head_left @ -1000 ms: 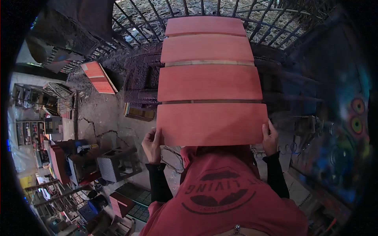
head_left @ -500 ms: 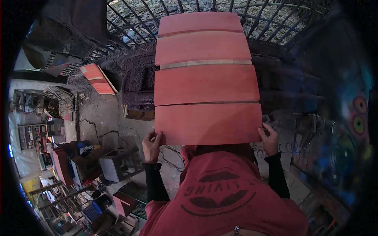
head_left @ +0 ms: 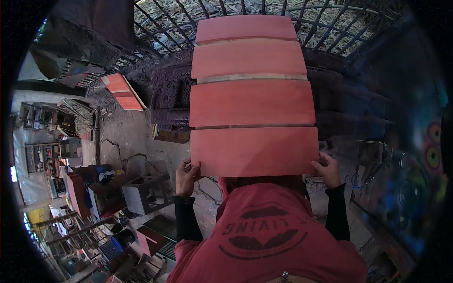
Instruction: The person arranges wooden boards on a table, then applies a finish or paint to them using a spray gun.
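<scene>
Both hands grip the nearest red-painted board (head_left: 255, 152), a flat rectangular panel lying in front of my chest. My left hand (head_left: 187, 177) pinches its lower left corner, thumb on top. At the opposite corner, my right hand (head_left: 329, 169) is closed on the right edge, with the fingers partly hidden beneath. Beyond this board lie more red boards in a column: a second (head_left: 252, 104), a third (head_left: 249, 59) and a farthest one (head_left: 245, 29). A narrow dark gap separates the held board from the second. A pale strip shows between the second and third.
A metal grille (head_left: 325, 23) stands behind the boards. Dark, rough-surfaced furniture (head_left: 165, 96) is beneath them. Another red panel (head_left: 123, 92) leans at the left. A grey stool (head_left: 144, 193) and cluttered shelves fill the left side; a painted wall (head_left: 415, 155) is at right.
The view has shifted slightly, so the boards appear a little farther right. The gap between the held board and the second looks slightly wider. Both hands keep their hold.
</scene>
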